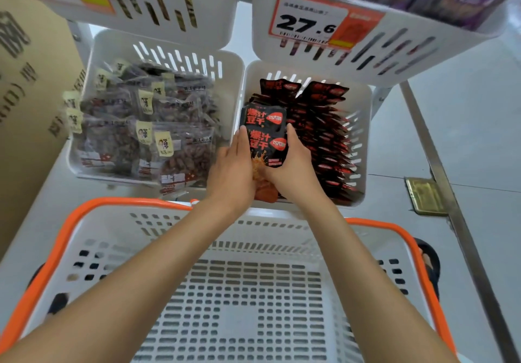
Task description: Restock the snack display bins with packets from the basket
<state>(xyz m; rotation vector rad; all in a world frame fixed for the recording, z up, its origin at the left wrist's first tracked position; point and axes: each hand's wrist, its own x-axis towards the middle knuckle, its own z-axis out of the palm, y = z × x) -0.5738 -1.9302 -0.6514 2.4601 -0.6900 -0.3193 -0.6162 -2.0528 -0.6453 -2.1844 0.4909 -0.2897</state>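
**A:** Where do the packets (266,137) sit?

**B:** Over the near left corner of the bin (363,148), held up between both of the person's hands. It's a small stack, faces up, with its long axis running from the bin's near wall toward its far wall.

**A:** And the hands?

**B:** The left hand (231,171) lies with its fingers straight, pressed flat along the stack's left edge. The right hand (293,171) grips the other edge, thumb up the side. Its fingers are hidden under the stack.

**A:** Which hand is nearer the gap?

**B:** The left. The row (324,143) already filed on edge fills the bin's right part and lies just right of the stack, past the right hand. The free space looks to be straight below, against the bin's left wall.

**A:** So the move is down, not across?

**B:** Probably. The stack would likely need tipping on edge to match the row.

**A:** The basket (107,202)?

**B:** On the near side of the bin, under the forearms. No packets show in it.
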